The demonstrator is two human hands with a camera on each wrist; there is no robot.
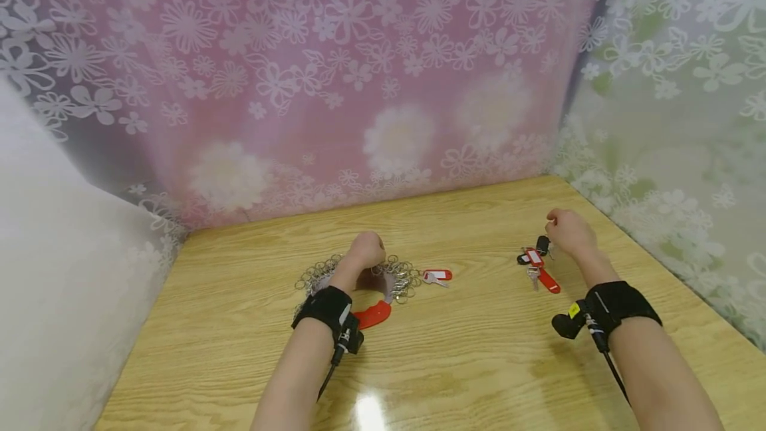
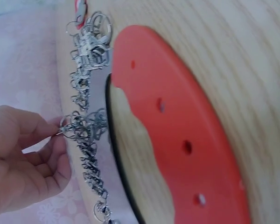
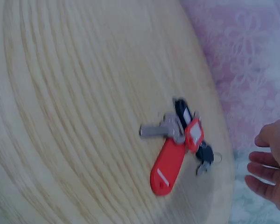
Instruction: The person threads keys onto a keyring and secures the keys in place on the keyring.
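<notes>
A large round key holder with a red handle lies on the table, its band crowded with small metal rings. My left hand reaches over its far side. In the left wrist view, the thumb and forefinger pinch a small metal ring at the outer edge. My right hand hovers just beyond a small pile of tagged keys, fingers loosely bent around nothing. That pile has a long red tag, a smaller red tag, black tags and a silver key.
Just right of the key holder lies a key with a red-and-white tag. The wooden table meets a pink flowered curtain at the back and a pale flowered one on the right.
</notes>
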